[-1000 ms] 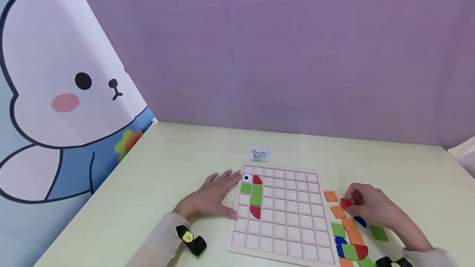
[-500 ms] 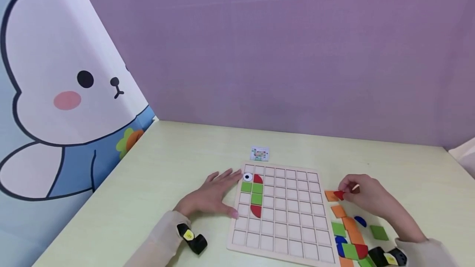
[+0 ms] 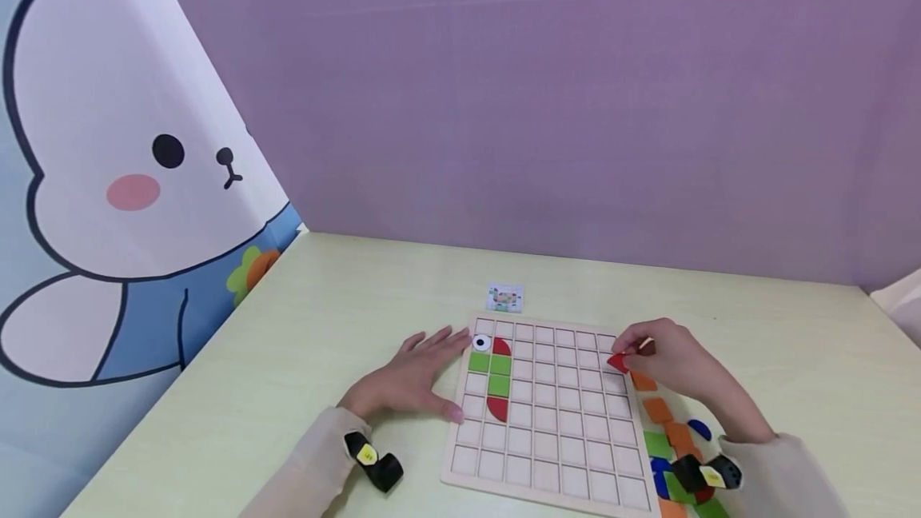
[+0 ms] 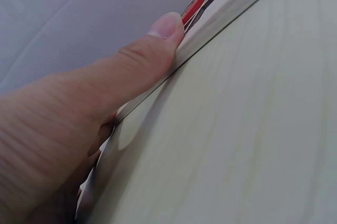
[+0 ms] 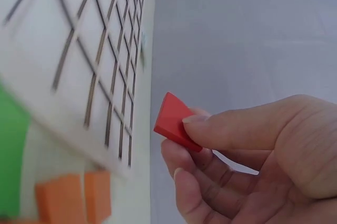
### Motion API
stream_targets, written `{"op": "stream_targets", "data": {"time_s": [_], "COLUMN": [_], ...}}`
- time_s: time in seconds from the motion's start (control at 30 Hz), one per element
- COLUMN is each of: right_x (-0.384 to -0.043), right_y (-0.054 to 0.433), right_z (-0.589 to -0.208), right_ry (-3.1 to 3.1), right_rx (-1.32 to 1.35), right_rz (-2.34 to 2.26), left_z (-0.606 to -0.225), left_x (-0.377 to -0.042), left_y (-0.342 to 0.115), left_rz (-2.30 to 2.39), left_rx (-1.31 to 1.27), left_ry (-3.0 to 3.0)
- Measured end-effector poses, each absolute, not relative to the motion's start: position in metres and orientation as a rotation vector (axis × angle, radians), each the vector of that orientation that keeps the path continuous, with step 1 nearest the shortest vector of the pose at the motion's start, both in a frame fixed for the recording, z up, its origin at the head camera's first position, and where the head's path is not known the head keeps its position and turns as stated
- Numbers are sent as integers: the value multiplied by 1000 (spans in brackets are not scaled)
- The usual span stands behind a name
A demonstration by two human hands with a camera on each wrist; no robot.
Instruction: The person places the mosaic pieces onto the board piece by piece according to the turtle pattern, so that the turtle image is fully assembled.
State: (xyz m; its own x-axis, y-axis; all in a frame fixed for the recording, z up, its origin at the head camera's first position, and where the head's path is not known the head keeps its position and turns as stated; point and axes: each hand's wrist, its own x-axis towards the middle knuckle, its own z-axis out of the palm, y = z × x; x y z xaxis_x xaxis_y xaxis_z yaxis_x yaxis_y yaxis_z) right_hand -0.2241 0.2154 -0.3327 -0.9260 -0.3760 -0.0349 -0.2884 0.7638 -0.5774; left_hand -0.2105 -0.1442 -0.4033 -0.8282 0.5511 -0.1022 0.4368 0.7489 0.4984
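Note:
A pale wooden grid board (image 3: 547, 422) lies on the table. Set into its left columns are a round eye piece (image 3: 481, 343), green squares (image 3: 499, 385) and two red quarter-round tiles (image 3: 497, 408). My left hand (image 3: 410, 378) rests with spread, straight fingers along the board's left edge, its thumb (image 4: 152, 50) touching the rim. My right hand (image 3: 672, 358) pinches a red tile (image 5: 176, 121) between thumb and fingers, above the board's upper right side. Part of that tile is covered by the thumb.
Right of the board lie loose orange squares (image 3: 657, 410), green squares (image 3: 658, 444) and blue pieces (image 3: 699, 429), some hidden under the right wrist. A small printed card (image 3: 505, 297) lies behind the board. A purple backdrop (image 3: 532, 102) rises at the table's far edge.
My right hand has carried the red tile left and away from me, from beside the loose pieces to over the board's right edge. My left hand stays in place.

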Motion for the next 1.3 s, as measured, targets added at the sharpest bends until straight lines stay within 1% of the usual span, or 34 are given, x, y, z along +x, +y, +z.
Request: {"op": "stream_targets", "data": {"time_s": [0.27, 0.5, 1.13, 1.3], "right_x": [-227, -229, -238, -239], "right_y": [196, 179, 144, 136], "right_z": [-328, -326, -334, -337], "right_ry": [2737, 2720, 2708, 2678], "right_rx": [-618, -567, -659, -638], "right_rz": [-976, -988, -1017, -1049], "left_z": [-402, -406, -404, -401], "left_x": [-210, -210, -210, -209], "left_y": [-144, -144, -145, -145], "left_rz": [690, 672, 677, 690], "left_rx": [771, 783, 783, 782], "left_ry": [2703, 2713, 2709, 2705]}}
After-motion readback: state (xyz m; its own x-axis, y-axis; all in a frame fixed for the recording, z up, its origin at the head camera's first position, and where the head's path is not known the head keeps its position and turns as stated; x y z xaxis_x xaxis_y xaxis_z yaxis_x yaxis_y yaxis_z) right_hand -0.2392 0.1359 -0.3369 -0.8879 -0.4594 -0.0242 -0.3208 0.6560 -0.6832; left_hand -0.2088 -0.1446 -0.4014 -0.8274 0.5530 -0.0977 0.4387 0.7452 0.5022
